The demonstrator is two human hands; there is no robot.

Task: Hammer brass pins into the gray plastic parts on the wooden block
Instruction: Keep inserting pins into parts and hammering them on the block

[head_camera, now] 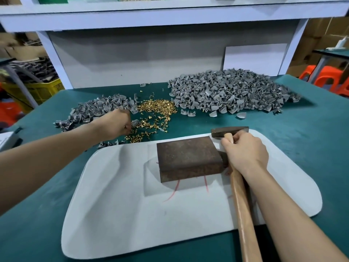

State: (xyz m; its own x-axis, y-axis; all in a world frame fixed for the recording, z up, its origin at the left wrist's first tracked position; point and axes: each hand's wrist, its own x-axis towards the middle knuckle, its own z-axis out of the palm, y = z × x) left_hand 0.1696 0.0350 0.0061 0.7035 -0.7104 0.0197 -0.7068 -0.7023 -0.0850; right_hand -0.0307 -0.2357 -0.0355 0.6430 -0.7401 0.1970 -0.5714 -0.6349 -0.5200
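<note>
A dark brown block (188, 157) lies on a pale grey mat (120, 205) with nothing on its top. My right hand (245, 150) grips a wooden-handled hammer (241, 205) close to its dark head (229, 131), which rests beside the block's far right corner. My left hand (115, 125) reaches into the scattered brass pins (154, 118), its fingers curled down among them; whether they hold a pin is hidden. Grey plastic parts lie in a small pile (98, 110) by the left hand and a large pile (232, 93) at the back right.
A green table top (302, 140) carries everything. A white shelf frame (170, 17) and grey back panel stand behind the piles. A yellow crate (37, 89) sits off the table at left, orange stools (328, 76) at right.
</note>
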